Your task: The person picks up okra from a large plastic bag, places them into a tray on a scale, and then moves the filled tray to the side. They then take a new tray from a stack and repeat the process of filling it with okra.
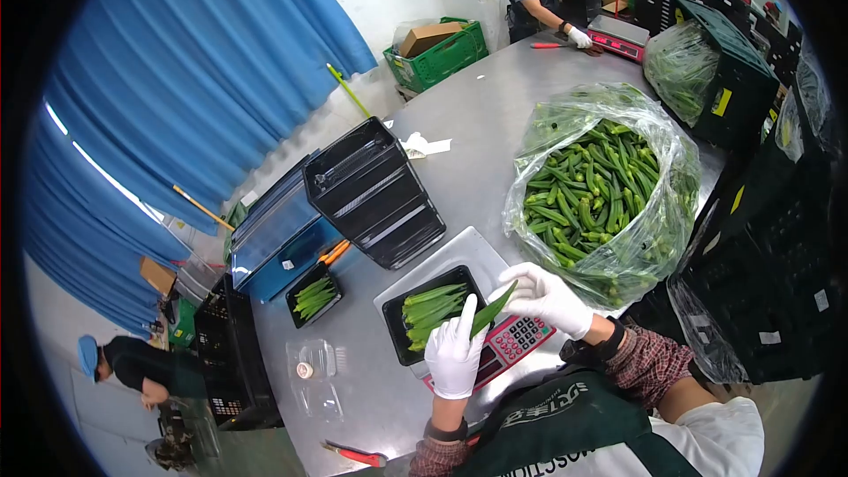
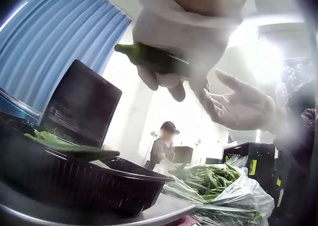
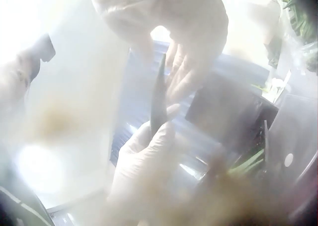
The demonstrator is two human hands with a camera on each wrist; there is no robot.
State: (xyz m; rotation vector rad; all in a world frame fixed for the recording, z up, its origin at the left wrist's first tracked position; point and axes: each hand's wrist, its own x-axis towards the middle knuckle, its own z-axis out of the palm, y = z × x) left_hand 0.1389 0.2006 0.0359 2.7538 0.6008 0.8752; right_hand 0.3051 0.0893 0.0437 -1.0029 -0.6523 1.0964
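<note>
In the head view, my gloved left hand [image 1: 455,358] holds a single okra pod [image 1: 495,307], its tip slanting toward my right hand [image 1: 548,300]. The right hand's fingers are parted near that tip; the right wrist view shows the pod's point [image 3: 163,62] between its thumb and fingers. Under the left hand, a black tray [image 1: 395,322] with okra pods [image 1: 433,305] laid side by side sits on a scale [image 1: 490,252] with a red keypad panel. The left wrist view shows the held pod's stem end [image 2: 126,50] sticking out of the left hand.
A large clear bag [image 1: 521,185] full of okra stands beyond my right hand. Stacked black trays [image 1: 380,203] stand left of the scale, near a smaller filled tray [image 1: 331,300]. Clear plastic packaging [image 1: 314,380] and red-handled scissors [image 1: 358,455] lie on the metal table [image 1: 477,115]. Another person works opposite.
</note>
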